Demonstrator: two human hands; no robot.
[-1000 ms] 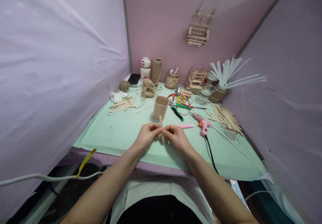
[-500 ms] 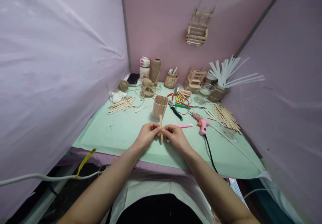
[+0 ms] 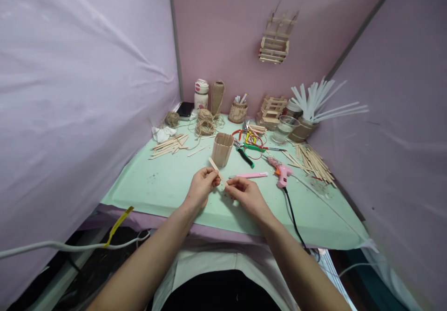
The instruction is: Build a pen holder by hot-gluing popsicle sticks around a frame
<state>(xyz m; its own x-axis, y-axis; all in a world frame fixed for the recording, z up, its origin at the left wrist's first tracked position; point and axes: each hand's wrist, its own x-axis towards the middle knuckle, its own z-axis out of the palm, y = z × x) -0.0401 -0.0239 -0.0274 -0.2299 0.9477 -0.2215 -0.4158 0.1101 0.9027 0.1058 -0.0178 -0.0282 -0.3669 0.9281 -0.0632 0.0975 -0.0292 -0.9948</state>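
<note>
A flat wooden craft stick (image 3: 219, 171) slants between my two hands above the table's near half. My left hand (image 3: 203, 186) pinches it around the middle with thumb and fingers. At its lower right end, the thumb and fingertips of my right hand (image 3: 245, 194) are closed on it. Just beyond the stick stands a small cup made of craft sticks (image 3: 222, 150), upright. A pink craft knife (image 3: 249, 175) lies behind my right hand, and a pink glue gun (image 3: 280, 171) rests farther right with its black cord running toward the table's front edge.
Loose sticks lie in piles at left (image 3: 169, 145) and right (image 3: 314, 162). Pliers (image 3: 245, 157) and red wire (image 3: 256, 138) sit mid-table. Behind are twine (image 3: 205, 124), a bottle (image 3: 201, 98), a clear cup (image 3: 284, 129) and white glue sticks (image 3: 316, 99). A stick-built holder (image 3: 274, 50) hangs at the back.
The craft stick has turned from nearly upright to a slant, top leaning left. My right hand has shifted slightly down to its lower end, uncovering more of the pink knife.
</note>
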